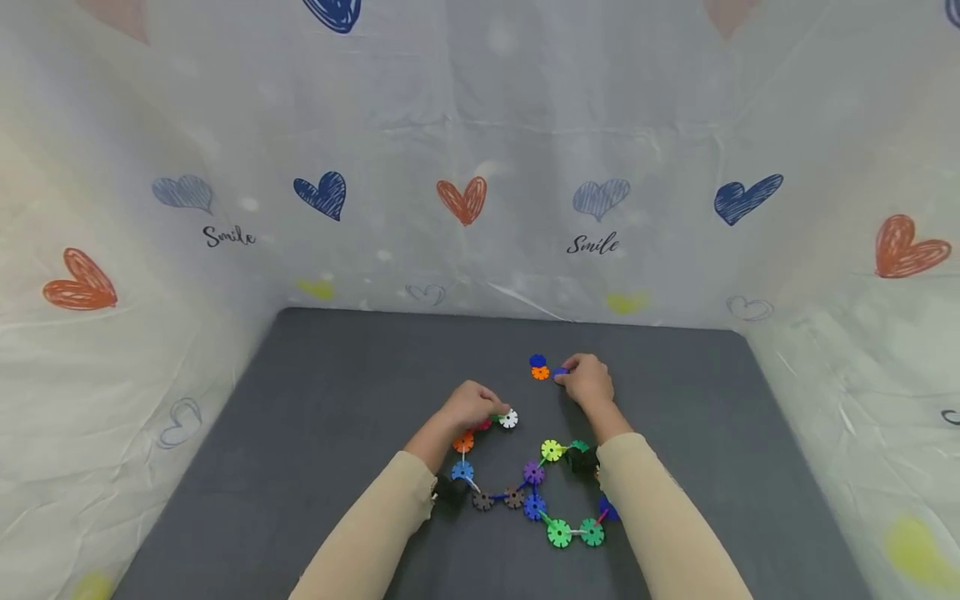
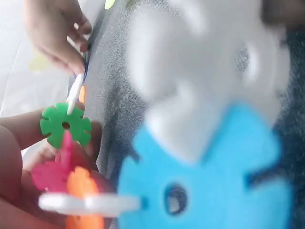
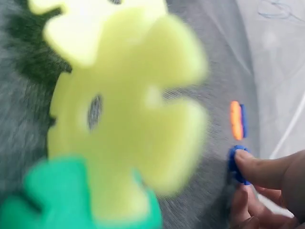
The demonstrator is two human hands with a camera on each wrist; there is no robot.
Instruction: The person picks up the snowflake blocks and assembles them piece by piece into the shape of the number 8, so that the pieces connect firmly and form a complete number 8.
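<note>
My left hand (image 1: pixel 471 406) grips the far end of a chain of slotted plastic discs. In the left wrist view its fingers hold a green disc (image 2: pixel 53 125), with a white disc (image 2: pixel 75 90) slotted into it edge-on and a pink disc (image 2: pixel 50 175) joined on the near side. An orange disc (image 1: pixel 463 442) and a light blue disc (image 1: pixel 462 472) follow along the chain. Farther right, my right hand (image 1: pixel 591 382) pinches a blue disc (image 3: pixel 232 162) between thumb and fingers. Just left of it lie a loose orange disc (image 1: pixel 540 373) and another blue disc (image 1: pixel 537 360).
The linked discs run on toward the right forearm in a loop, with a yellow disc (image 1: pixel 551 451), a purple disc (image 1: pixel 533 473) and a bright green disc (image 1: pixel 558 533). A dark grey table (image 1: pixel 337 392) lies beneath, with a heart-printed curtain (image 1: pixel 390 225) around its back and sides.
</note>
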